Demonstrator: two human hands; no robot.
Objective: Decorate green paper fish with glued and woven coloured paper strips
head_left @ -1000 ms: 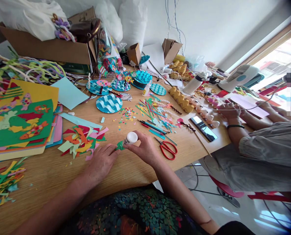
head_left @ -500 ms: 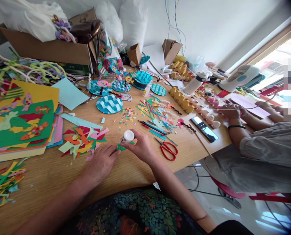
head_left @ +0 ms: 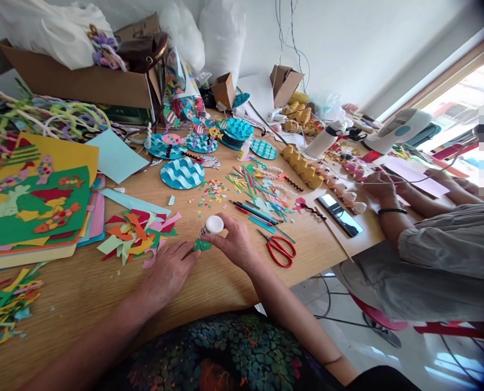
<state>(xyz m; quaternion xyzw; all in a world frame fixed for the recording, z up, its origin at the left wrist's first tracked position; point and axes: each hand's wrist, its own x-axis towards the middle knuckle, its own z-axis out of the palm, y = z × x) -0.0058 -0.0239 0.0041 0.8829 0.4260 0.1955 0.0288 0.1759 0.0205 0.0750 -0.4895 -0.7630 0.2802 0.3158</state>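
Note:
My right hand [head_left: 237, 241] grips a white glue stick [head_left: 214, 225], its round end tilted up toward me and dark print on its side. Its lower end is over or against a small green paper piece [head_left: 202, 245] on the table; the exact contact is hidden. Flat on the wood, my left hand [head_left: 166, 274] has its fingers stretched out, the fingertips at the paper's left edge. Coloured paper scraps [head_left: 138, 233] lie just beyond the left hand. Red-handled scissors [head_left: 280, 250] rest to the right of my right hand.
Beyond my hands are paper dots [head_left: 213, 191], thin strips [head_left: 247, 182], pencils [head_left: 258, 212] and blue wavy discs [head_left: 182, 173]. A paper stack [head_left: 38, 201] is at left. A phone [head_left: 339, 215] and a stick lie at right, near a co-worker's hands [head_left: 378, 184].
My right hand and the glue stick have shifted very slightly, and the green paper shows less on its right. My left hand stays put. The co-worker's near hand has moved a little.

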